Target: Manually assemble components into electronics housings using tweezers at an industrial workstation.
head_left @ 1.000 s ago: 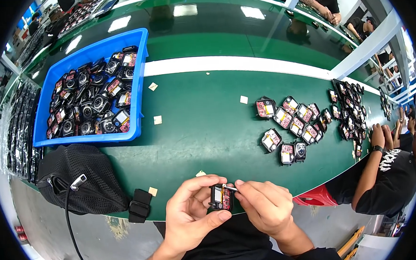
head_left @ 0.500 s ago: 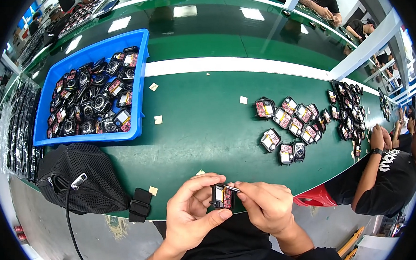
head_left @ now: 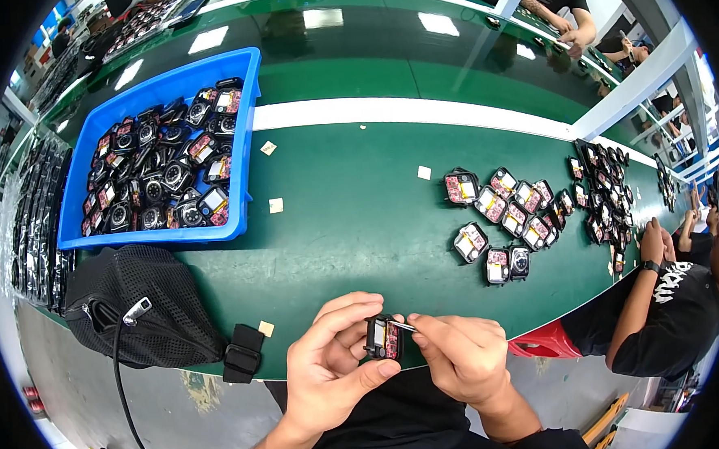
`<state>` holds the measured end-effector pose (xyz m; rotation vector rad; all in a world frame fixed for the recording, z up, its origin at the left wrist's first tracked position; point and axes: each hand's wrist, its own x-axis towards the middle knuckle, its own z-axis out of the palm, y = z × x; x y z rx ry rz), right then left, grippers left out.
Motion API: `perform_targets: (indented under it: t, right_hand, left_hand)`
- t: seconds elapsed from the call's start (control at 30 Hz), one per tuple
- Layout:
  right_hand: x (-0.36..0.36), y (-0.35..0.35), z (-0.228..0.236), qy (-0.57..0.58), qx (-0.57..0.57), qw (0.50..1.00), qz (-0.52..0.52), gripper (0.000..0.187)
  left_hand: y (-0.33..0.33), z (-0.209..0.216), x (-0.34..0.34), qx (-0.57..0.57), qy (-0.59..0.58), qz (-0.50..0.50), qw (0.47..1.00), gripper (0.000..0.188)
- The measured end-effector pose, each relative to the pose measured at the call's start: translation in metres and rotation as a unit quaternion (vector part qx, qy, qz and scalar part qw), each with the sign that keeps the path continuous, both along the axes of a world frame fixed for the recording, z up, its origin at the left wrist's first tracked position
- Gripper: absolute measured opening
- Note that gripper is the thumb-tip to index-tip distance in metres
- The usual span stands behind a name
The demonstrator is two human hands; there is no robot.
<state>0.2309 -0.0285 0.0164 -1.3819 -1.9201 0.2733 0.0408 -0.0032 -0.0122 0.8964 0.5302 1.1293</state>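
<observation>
My left hand [head_left: 323,377] grips an opened smartwatch case [head_left: 392,343] by its edges, between thumb and fingers, near the table's front edge. Inside the black case a white battery and a red circuit board show. Pinched in my right hand [head_left: 468,357] is a pair of slim metal tweezers [head_left: 404,327], mostly covered by the fingers. Its tip meets the case at the upper right, over the board; the exact contact point is too small to make out.
Open watch cases [head_left: 512,216] lie grouped on the green table [head_left: 344,250], with more farther right. A blue bin [head_left: 240,149] full of cases stands at the left. Before it are a black mesh bag [head_left: 148,309] and a black strap [head_left: 243,354]. A co-worker [head_left: 665,314] sits at the right.
The watch case in my left hand has turned slightly, and the tweezers have shifted a little at its upper right. Both hands stay in nearly the same place.
</observation>
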Motion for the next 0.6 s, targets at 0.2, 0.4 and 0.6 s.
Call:
perform_targets:
  t: [0.2,0.4,0.6]
  right_hand:
    - [-0.001,0.002,-0.004,0.007,0.015,1.0,0.008,0.028]
    - [-0.003,0.002,-0.01,-0.035,0.045,0.998,-0.007,0.026]
    - [-0.005,0.005,-0.01,-0.065,0.091,0.994,-0.018,0.026]
  left_hand:
    - [0.001,0.003,-0.001,-0.004,0.016,-0.009,1.0,0.061]
    - [-0.001,0.003,-0.002,-0.002,0.037,0.012,0.999,0.061]
    - [0.001,0.002,-0.002,-0.009,0.021,0.01,1.0,0.06]
